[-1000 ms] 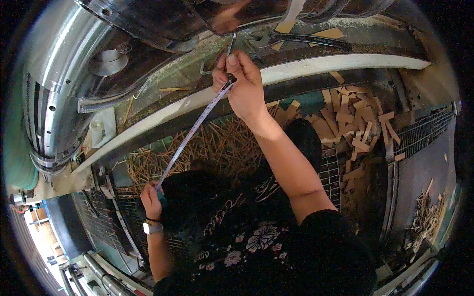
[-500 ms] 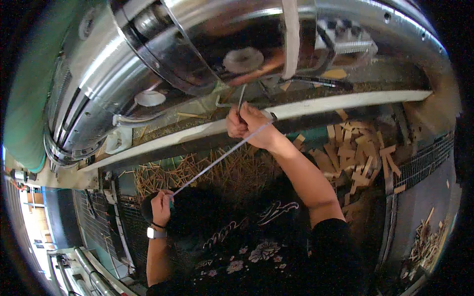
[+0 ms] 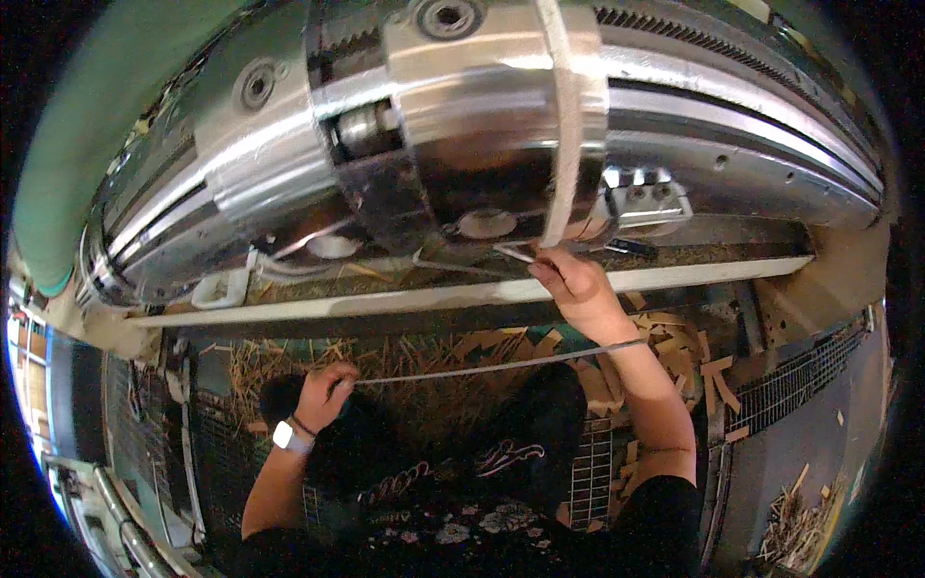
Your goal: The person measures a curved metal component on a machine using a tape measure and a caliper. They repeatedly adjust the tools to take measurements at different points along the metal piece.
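My right hand (image 3: pixel 576 289) is closed on a thin metal rod (image 3: pixel 514 254), which looks like a hex key, just under the large shiny metal cylinder (image 3: pixel 491 144). Lower left, my left hand (image 3: pixel 328 393) pinches one end of a narrow grey strip (image 3: pixel 482 370). The strip runs taut across to my right wrist, where I cannot tell how it is fastened. A pale flat band (image 3: pixel 568 116) passes down over the cylinder and ends close to my right fingers. On the ledge below, a bent metal rod (image 3: pixel 453 265) lies left of that hand.
A metal block with bolts (image 3: pixel 647 196) juts from the cylinder to the right. A white rail (image 3: pixel 405 306) crosses beneath it. Wood offcuts (image 3: pixel 665 361) and thin sticks (image 3: pixel 260 371) litter the space below. A white cup-like holder (image 3: pixel 222 287) and a dark tool (image 3: pixel 631 248) sit along the ledge.
My right hand has moved right, with the rod tilted flatter. The strip now lies closer to level. The view has shifted and the cylinder shows turned, with different fittings facing me.
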`<state>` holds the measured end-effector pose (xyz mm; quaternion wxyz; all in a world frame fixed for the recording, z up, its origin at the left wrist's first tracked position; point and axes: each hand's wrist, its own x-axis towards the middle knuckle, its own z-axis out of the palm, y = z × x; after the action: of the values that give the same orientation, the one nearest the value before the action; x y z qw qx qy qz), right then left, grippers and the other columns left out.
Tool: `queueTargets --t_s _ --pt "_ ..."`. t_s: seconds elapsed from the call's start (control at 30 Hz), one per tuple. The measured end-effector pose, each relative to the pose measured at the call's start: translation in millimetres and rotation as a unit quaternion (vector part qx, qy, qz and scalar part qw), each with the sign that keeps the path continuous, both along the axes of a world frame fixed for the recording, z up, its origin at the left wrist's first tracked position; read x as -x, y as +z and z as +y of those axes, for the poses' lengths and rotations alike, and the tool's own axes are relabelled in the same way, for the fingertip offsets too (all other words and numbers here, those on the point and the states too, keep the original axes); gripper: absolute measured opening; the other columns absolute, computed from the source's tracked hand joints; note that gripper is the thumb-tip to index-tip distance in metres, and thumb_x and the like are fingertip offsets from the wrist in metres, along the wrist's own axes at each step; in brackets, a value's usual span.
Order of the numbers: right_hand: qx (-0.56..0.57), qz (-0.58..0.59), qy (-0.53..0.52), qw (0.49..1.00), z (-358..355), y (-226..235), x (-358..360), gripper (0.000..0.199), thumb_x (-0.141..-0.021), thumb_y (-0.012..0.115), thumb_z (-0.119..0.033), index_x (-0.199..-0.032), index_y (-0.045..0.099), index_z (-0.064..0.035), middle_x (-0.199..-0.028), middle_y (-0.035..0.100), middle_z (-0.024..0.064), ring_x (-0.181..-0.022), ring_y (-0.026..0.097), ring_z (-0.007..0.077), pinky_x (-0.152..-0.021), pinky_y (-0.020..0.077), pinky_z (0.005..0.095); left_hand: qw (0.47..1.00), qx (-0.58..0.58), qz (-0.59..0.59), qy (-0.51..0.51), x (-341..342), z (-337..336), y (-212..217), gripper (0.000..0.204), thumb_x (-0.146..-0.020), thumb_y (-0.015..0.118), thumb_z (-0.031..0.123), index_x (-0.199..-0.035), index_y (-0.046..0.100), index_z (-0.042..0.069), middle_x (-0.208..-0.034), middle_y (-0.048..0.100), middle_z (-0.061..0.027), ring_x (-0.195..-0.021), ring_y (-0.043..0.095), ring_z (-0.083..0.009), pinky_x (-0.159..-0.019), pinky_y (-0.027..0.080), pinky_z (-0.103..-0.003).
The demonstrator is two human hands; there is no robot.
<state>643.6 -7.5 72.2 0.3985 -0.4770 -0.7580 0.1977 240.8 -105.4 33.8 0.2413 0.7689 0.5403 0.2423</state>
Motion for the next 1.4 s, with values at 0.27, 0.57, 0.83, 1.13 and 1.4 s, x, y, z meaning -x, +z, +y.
queueTargets --t_s 0.27,0.57,0.83,1.13,1.4 --pt "-0.082 0.094 0.001 0.992 -7.6 -32.1 33.6 0.009 -0.080 0.057 -0.009 -0.084 0.052 -0.0024 -0.077 0.055 0.0160 -0.068 0.055 0.0354 -0.059 0.0446 0.0397 0.990 0.083 -0.109 -0.034 -0.5 -15.5 -20.4 0.023 -0.083 0.055 0.020 -0.093 0.059 0.000 -0.081 0.061 -0.0119 -0.069 0.061 -0.0231 -0.064 0.047 -0.033" --pt "-0.205 0.024 -0.097 0.974 -28.7 7.2 55.4 0.010 -0.078 0.060 -0.006 -0.072 0.052 -0.0019 -0.066 0.053 0.0146 -0.056 0.053 0.0321 -0.050 0.0427 0.0356 0.986 -0.089 -0.051 -0.132 -17.8 -17.8 -4.7 0.031 -0.074 0.069 0.019 -0.096 0.056 0.002 -0.077 0.058 -0.0098 -0.070 0.060 -0.0247 -0.063 0.047 -0.032" --pt "-0.294 0.042 -0.159 0.941 -17.7 16.2 76.4 0.010 -0.080 0.061 -0.010 -0.079 0.053 -0.0036 -0.069 0.054 0.0148 -0.058 0.055 0.0341 -0.051 0.0441 0.0371 0.981 -0.030 -0.108 -0.159 -13.8 -15.4 -18.3 0.034 -0.073 0.071 0.023 -0.096 0.057 0.002 -0.080 0.059 -0.0117 -0.068 0.062 -0.0232 -0.062 0.048 -0.031" --pt "-0.302 0.033 -0.174 0.937 -8.6 13.0 94.1 0.008 -0.080 0.059 -0.008 -0.079 0.052 -0.0039 -0.072 0.055 0.0149 -0.063 0.056 0.0352 -0.055 0.0458 0.0377 0.985 -0.040 -0.086 -0.141 2.0 -13.5 -17.4 0.034 -0.074 0.070 0.026 -0.092 0.058 0.001 -0.078 0.059 -0.0102 -0.068 0.061 -0.0227 -0.061 0.047 -0.030" --pt "-0.277 0.083 -0.183 0.940 -9.9 5.4 94.9 0.008 -0.082 0.056 -0.006 -0.090 0.057 -0.0037 -0.078 0.057 0.0152 -0.069 0.057 0.0363 -0.059 0.0468 0.0357 0.983 -0.008 -0.119 -0.142 1.4 -6.1 -16.8 0.029 -0.075 0.069 0.020 -0.092 0.058 0.000 -0.077 0.058 -0.0104 -0.067 0.060 -0.0202 -0.060 0.046 -0.030"
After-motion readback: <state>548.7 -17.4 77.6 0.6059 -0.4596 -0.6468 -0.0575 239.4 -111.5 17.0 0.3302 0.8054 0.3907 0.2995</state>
